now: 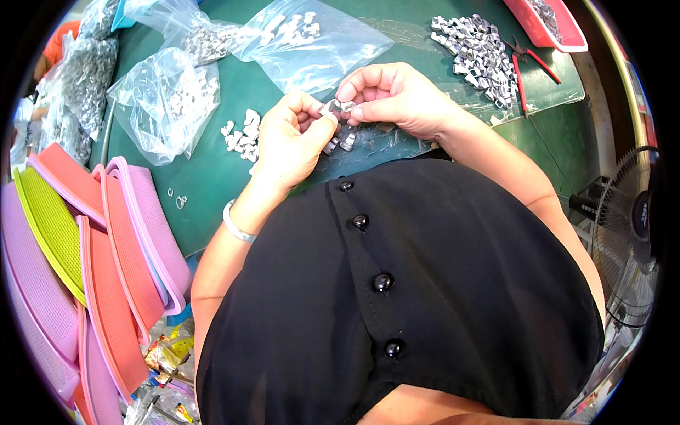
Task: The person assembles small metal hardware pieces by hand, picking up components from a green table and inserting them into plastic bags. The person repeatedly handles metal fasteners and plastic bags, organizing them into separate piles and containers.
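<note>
Both hands meet over the near edge of the green table (212, 177). Left hand (287, 142) and right hand (397, 95) each pinch a small metal clip (338, 108) between fingertips, grip closed on it. More clips (341, 138) lie just below. Loose white pieces (241, 134) sit left; a clip pile (482, 53) far right, red pliers (531, 60) beside it.

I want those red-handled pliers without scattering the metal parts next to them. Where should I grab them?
Take the pliers by the red handles, coming from the right. The handles splay out toward the bare green table, while the jaw end lies against the metal parts pile.
</note>
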Motion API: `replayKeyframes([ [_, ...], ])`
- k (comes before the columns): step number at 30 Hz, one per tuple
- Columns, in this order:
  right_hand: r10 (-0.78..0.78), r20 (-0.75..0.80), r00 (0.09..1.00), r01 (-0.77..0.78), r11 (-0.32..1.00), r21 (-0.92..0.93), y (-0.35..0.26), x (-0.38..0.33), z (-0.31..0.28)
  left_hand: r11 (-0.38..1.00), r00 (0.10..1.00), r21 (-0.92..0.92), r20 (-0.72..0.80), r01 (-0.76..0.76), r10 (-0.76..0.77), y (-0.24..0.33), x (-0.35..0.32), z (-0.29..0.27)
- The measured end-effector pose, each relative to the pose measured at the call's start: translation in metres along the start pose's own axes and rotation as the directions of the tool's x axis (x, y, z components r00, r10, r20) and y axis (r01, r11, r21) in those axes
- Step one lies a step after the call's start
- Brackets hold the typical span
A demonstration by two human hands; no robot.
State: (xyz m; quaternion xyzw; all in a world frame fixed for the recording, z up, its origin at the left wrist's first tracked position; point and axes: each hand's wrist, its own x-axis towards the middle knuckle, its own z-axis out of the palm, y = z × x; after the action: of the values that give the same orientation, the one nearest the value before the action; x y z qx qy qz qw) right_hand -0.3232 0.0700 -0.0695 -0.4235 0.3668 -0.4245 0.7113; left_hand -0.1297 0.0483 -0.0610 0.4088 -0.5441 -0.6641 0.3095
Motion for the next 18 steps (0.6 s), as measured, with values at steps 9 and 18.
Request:
replayKeyframes([
  [9,-0.343,0.016,0.939,0.264,0.692,-0.672,-0.005,-0.009,0.011,0.992,0.990,0.054,-0.072,-0.118,0.122,0.001,-0.003,0.002],
  [18,-0.539,0.195,0.820,0.468,0.434,-0.769,-0.005,-0.011,0.013,0.739,0.931,0.586,0.078,-0.332,0.357,0.003,-0.007,0.003],
])
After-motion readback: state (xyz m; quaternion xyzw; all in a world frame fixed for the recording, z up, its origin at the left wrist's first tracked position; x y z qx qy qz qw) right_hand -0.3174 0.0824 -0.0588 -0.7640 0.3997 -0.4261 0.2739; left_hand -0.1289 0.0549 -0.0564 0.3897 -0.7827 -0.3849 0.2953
